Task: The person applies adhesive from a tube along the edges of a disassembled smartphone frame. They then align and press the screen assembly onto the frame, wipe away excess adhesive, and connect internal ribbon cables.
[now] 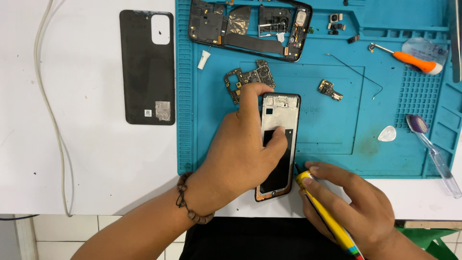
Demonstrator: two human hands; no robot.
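Blue work mat (337, 139) fills the upper right of the frame, black back cover (147, 67) lies upper left on the white table, and the stripped phone frame (278, 144) sits centre, its lower end hanging off the mat edge. Left hand (240, 154) clamps the frame from above, thumb on the dark inner panel; right hand (353, 212), lower right, is closed round a yellow tool (327, 216) with its tip just beside the frame's lower right edge. Risk as I see it: a tip slip could gouge the panel or jab the thumb, and the circuit board (250, 79) and small connector board (329, 89) lie loose near enough to get knocked.

A white table (96, 159) stands over a pale tiled floor (62, 236), evenly and brightly lit.
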